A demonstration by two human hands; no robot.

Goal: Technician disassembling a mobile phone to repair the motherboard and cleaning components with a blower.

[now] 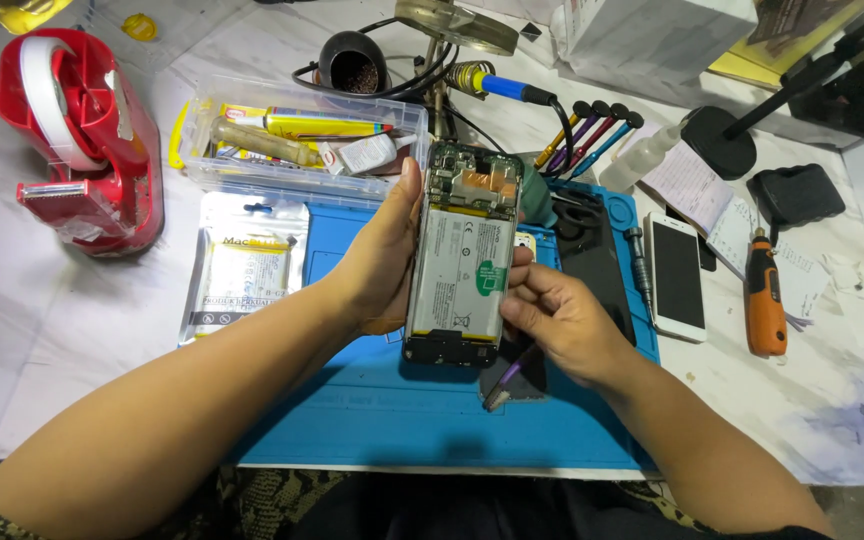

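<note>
Opened phone (pixel 462 265), back cover off, battery and board exposed, held upright above the blue work mat (pixel 372 400) near the desk's front edge. Left hand (pixel 377 265) grips its left side, thumb along the edge. Right hand (pixel 557 320) pinches the right side while holding a purple-handled tool (pixel 505 385) underneath. White phone (pixel 676 275) and orange electric screwdriver (pixel 764 295) lie right of the mat; clear parts box (pixel 297 140) behind it, red tape dispenser (pixel 77 140) at far left.

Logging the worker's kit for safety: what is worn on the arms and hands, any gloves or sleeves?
No gloves: the left hand and right hand are bare, without visible rings, watch or straps. Both forearms are uncovered. A dark patterned garment shows only at the frame's bottom edge.
</note>
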